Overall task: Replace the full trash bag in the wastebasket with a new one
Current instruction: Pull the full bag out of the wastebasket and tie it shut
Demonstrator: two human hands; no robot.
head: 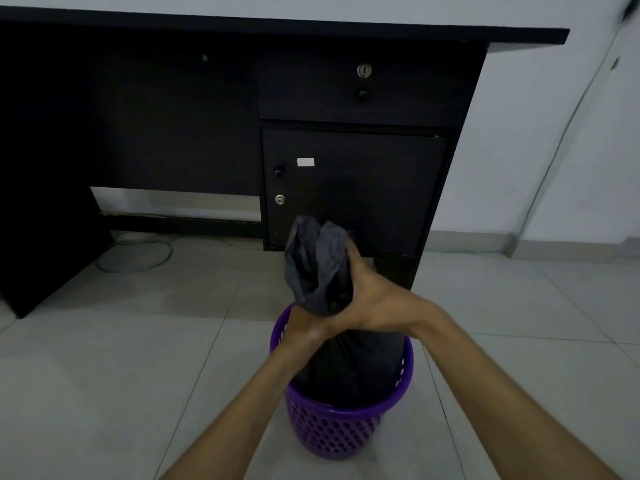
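Observation:
A purple perforated wastebasket [332, 434] stands on the tiled floor in front of me. A full black trash bag [349, 368] sits inside it, its gathered neck [317, 261] rising above the rim. My right hand [370, 299] is closed around the bunched neck from the right. Just under it, my left hand [304, 323] grips the same neck from the left and is partly hidden by the bag. No new bag is in view.
A dark desk [242, 32] with a locked drawer [363, 88] and a cupboard door [353, 188] stands close behind the basket. A cable [138, 258] lies coiled on the floor under the desk. White wall to the right.

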